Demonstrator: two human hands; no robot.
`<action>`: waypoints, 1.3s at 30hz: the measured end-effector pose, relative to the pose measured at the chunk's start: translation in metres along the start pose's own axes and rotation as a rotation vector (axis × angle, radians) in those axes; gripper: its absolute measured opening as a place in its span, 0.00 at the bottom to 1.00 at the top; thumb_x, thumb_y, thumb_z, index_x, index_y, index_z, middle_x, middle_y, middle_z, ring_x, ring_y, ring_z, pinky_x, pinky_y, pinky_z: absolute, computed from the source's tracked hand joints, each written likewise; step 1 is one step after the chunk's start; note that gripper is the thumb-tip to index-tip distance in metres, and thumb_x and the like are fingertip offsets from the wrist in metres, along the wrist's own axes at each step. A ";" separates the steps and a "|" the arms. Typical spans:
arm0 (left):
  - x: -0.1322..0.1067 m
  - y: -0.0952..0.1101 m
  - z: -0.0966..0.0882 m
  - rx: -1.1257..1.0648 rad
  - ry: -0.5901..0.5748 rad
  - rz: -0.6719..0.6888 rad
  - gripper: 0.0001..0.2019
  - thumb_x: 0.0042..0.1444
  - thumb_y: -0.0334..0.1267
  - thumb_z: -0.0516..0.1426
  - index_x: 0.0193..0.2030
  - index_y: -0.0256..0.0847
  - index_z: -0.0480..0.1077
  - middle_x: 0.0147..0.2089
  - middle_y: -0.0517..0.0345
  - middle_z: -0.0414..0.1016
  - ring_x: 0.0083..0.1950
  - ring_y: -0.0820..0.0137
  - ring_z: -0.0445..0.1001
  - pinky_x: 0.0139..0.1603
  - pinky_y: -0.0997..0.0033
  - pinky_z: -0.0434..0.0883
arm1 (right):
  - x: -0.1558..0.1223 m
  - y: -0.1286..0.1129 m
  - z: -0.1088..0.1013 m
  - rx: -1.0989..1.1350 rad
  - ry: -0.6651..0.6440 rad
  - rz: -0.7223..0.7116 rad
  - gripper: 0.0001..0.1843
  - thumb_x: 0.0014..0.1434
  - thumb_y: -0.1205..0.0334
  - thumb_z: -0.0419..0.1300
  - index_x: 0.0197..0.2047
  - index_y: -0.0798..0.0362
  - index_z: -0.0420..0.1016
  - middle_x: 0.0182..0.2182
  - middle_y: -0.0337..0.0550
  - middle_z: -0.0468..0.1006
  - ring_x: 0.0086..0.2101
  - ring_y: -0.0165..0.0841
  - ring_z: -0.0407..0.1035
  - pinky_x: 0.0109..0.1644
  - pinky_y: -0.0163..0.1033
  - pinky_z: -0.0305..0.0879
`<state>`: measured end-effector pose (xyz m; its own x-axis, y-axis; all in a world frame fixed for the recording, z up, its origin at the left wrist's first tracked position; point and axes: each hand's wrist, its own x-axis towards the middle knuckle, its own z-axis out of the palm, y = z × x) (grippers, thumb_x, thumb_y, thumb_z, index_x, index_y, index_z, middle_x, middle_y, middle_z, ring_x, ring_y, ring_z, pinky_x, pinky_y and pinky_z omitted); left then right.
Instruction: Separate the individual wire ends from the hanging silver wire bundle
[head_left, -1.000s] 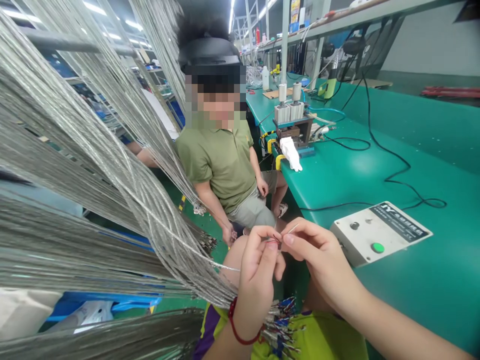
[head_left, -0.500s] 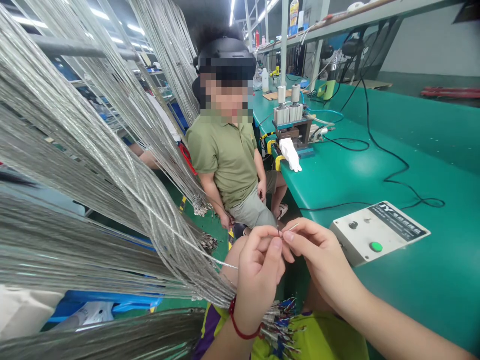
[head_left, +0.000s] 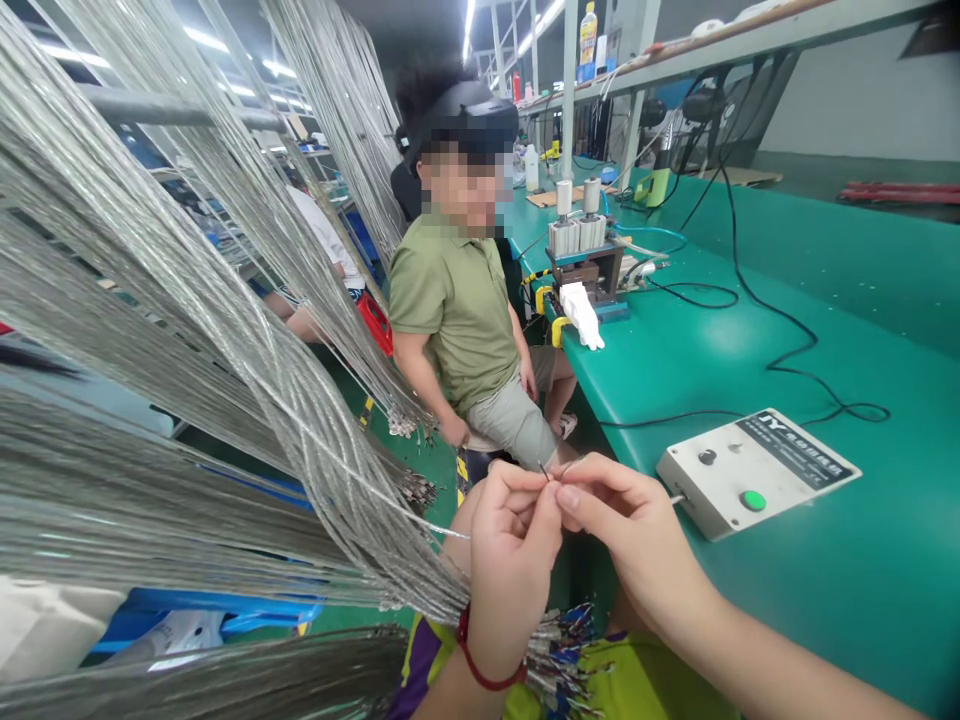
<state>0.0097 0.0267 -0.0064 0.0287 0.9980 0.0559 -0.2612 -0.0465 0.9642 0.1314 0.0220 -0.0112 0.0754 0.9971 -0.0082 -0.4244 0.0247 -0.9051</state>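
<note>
In the middle foreground, my left hand and my right hand meet fingertip to fingertip. A silvery braided cable runs from the left into my left hand, whose thumb and forefinger are pinched together. A short dark wire end sticks up at those fingertips. My right thumb and forefinger are closed on a thin wire; most of it is hidden by the fingers. Under my wrists, a bunch of cable ends with stripped coloured wires rests on my lap.
Thick hanks of silvery cable hang along the left. On the green bench at right stand a control box with a green button and a small press. A person sits ahead, facing the bench.
My hands have come closer together, and the pale wire end that stuck out above my right fingers has dropped from sight. The seated person has shifted slightly right and turned their head.
</note>
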 end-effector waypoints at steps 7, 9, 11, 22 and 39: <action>-0.003 -0.005 -0.007 0.105 -0.117 0.084 0.13 0.68 0.46 0.62 0.36 0.42 0.67 0.29 0.59 0.76 0.30 0.73 0.73 0.34 0.75 0.70 | 0.006 -0.014 0.002 0.082 -0.093 0.030 0.14 0.55 0.56 0.76 0.25 0.52 0.79 0.19 0.35 0.71 0.24 0.29 0.64 0.33 0.38 0.61; -0.005 -0.007 -0.007 0.096 -0.123 0.100 0.12 0.69 0.46 0.60 0.38 0.42 0.68 0.30 0.59 0.76 0.31 0.72 0.74 0.35 0.74 0.70 | 0.007 -0.018 0.003 0.109 -0.106 0.058 0.15 0.54 0.56 0.77 0.26 0.53 0.78 0.19 0.34 0.70 0.22 0.28 0.62 0.32 0.37 0.59; -0.007 -0.007 -0.007 0.078 -0.115 0.108 0.12 0.70 0.47 0.59 0.40 0.42 0.69 0.29 0.59 0.76 0.28 0.74 0.70 0.33 0.75 0.68 | 0.006 -0.020 0.006 0.154 -0.091 0.097 0.15 0.53 0.55 0.77 0.27 0.53 0.78 0.19 0.33 0.69 0.22 0.26 0.60 0.31 0.36 0.57; 0.004 -0.029 -0.011 -0.206 -0.149 0.076 0.15 0.69 0.54 0.58 0.43 0.44 0.64 0.24 0.66 0.68 0.16 0.84 0.47 0.18 0.81 0.41 | 0.015 -0.004 0.001 0.030 -0.223 -0.016 0.16 0.54 0.49 0.76 0.34 0.53 0.83 0.26 0.37 0.67 0.25 0.27 0.59 0.29 0.35 0.56; -0.002 0.005 -0.002 -0.133 -0.242 -0.076 0.14 0.70 0.51 0.58 0.43 0.42 0.63 0.22 0.68 0.65 0.20 0.80 0.52 0.22 0.78 0.46 | 0.012 -0.030 -0.003 0.096 -0.311 0.139 0.16 0.52 0.52 0.77 0.32 0.54 0.80 0.18 0.34 0.74 0.18 0.29 0.69 0.27 0.35 0.62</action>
<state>0.0066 0.0244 -0.0026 0.2780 0.9587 0.0602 -0.3737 0.0502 0.9262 0.1476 0.0333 0.0151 -0.2613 0.9651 0.0144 -0.4950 -0.1212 -0.8604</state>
